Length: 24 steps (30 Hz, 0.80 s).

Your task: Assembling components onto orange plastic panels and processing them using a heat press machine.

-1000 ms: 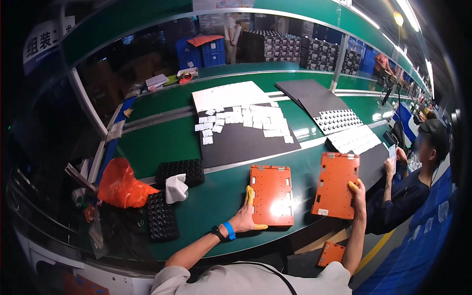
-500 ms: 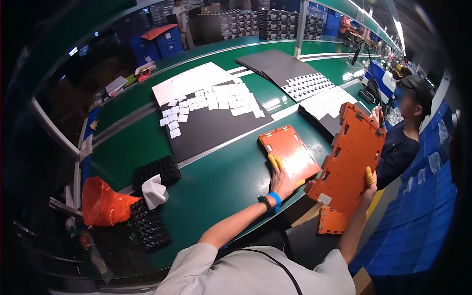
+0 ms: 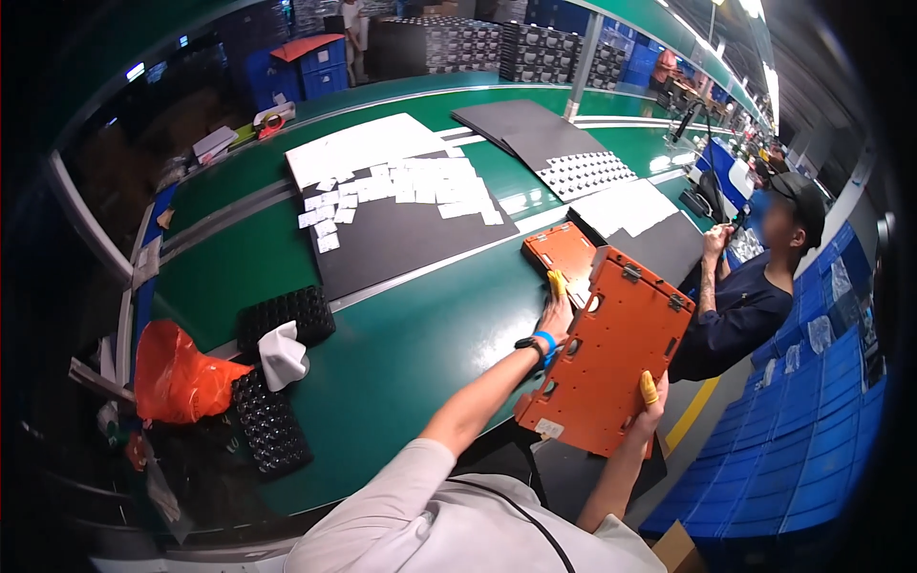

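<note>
My right hand (image 3: 648,401), with a yellow finger cot on the thumb, grips the lower edge of an orange rectangular tray (image 3: 611,353) and holds it tilted up off the green table (image 3: 401,344). My left hand (image 3: 557,304), wearing a blue wristband and a yellow finger cot, rests on a second orange tray (image 3: 559,250) that lies flat on the table, partly hidden behind the lifted one.
A black sheet (image 3: 401,229) with several small white cards lies beyond. Black pocketed trays (image 3: 272,420), a white cloth (image 3: 285,351) and an orange bag (image 3: 177,374) sit at the left. Another person (image 3: 755,286) sits at the right by blue crates (image 3: 802,420).
My right hand has lifted the right orange tray off the table and tilted it up toward me. My left hand stays on the flat tray. My head has turned to the right.
</note>
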Available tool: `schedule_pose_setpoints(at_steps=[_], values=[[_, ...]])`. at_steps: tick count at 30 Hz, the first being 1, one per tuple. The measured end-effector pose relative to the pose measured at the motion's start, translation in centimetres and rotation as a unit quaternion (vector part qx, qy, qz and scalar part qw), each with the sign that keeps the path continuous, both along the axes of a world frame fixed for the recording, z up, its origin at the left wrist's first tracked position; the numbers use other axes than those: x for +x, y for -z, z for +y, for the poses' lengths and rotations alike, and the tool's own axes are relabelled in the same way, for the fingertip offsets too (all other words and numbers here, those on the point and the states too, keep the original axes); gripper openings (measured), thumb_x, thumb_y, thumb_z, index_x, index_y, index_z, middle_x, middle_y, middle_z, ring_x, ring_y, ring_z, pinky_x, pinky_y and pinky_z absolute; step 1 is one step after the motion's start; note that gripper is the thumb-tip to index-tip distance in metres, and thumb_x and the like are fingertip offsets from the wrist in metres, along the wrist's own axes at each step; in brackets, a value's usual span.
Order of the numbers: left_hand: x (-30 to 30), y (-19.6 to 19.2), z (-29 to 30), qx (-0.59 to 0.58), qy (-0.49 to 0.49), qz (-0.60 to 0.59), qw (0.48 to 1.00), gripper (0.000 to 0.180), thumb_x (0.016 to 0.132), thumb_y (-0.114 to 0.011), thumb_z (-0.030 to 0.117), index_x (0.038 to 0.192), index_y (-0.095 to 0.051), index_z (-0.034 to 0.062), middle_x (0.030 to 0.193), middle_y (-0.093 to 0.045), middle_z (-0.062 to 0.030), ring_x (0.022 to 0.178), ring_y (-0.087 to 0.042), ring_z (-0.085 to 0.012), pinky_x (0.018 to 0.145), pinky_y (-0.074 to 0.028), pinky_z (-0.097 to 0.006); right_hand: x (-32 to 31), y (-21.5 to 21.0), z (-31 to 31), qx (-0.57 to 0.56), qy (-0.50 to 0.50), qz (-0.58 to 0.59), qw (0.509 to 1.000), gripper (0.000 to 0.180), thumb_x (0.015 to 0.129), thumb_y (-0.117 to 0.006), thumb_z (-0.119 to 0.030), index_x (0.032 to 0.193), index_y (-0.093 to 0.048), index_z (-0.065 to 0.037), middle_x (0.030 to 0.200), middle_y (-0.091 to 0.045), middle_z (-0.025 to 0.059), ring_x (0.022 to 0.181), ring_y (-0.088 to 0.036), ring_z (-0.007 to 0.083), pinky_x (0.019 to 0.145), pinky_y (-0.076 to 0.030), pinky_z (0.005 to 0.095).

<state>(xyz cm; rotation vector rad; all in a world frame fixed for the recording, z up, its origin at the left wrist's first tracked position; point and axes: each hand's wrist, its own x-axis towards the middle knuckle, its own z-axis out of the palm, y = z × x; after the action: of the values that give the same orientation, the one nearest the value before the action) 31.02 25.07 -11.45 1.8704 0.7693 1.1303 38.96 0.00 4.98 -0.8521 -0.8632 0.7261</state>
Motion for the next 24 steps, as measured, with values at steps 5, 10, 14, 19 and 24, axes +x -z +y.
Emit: schedule_pose_setpoints(at_steps=[5,10,14,19,24], values=[[-11.8,-3.9,-5.6,-0.132,0.106,0.021,0.985,0.090,0.080,-0.068,0.030,0.150,-0.026,-0.0072,0.147,-0.039,-0.0312,0.137,-0.039,-0.0417,0.117,-0.031,-0.040,-3.3,-0.1,1.5,-0.030,-0.066,0.032,0.997,0.056,0.090,-0.064,-0.014,0.139,-0.044,0.002,0.124,-0.062,0.0132,0.109,-0.063,0.0208,0.095,-0.050,0.0335],[-24.6,-9.9,-13.9,-0.467,0.039,-0.172,0.867,0.060,0.104,-0.040,0.050,0.130,-0.060,0.0004,0.118,-0.068,-0.0123,0.103,-0.066,-0.0207,0.096,-0.049,-0.033,-6.9,3.7,5.8,-0.100,-0.168,0.092,0.976,0.053,0.091,-0.058,-0.006,0.142,-0.043,0.002,0.125,-0.062,0.0129,0.111,-0.064,0.0206,0.096,-0.051,0.0331],[-31.4,-8.1,-21.8,-0.427,-0.057,-0.197,0.881,0.058,0.103,-0.044,0.054,0.120,-0.065,0.0019,0.108,-0.068,-0.0092,0.097,-0.066,-0.0180,0.080,-0.053,-0.029,-10.4,7.6,9.0,-0.177,-0.262,0.127,0.940,0.049,0.094,-0.063,-0.008,0.140,-0.046,-0.003,0.121,-0.064,0.0121,0.105,-0.066,0.0201,0.091,-0.055,0.0337],[-32.2,-9.6,-26.3,-0.062,-0.317,0.127,0.938,0.051,0.080,-0.082,0.032,0.117,-0.065,0.0020,0.107,-0.064,-0.0118,0.093,-0.057,-0.0268,0.078,-0.050,-0.035,-15.2,9.3,10.8,-0.228,-0.260,0.147,0.927,0.036,0.093,-0.066,-0.007,0.125,-0.050,-0.003,0.114,-0.066,0.0133,0.096,-0.069,0.0204,0.083,-0.058,0.0338],[-32.1,-8.8,-26.2,0.036,-0.334,0.245,0.909,0.060,0.066,-0.091,0.030,0.110,-0.064,-0.0007,0.110,-0.060,-0.0127,0.104,-0.051,-0.0321,0.088,-0.046,-0.042,-17.8,8.2,12.8,-0.299,-0.310,0.016,0.902,0.033,0.096,-0.062,-0.011,0.125,-0.051,0.001,0.110,-0.066,0.0130,0.093,-0.067,0.0182,0.082,-0.056,0.0349]])
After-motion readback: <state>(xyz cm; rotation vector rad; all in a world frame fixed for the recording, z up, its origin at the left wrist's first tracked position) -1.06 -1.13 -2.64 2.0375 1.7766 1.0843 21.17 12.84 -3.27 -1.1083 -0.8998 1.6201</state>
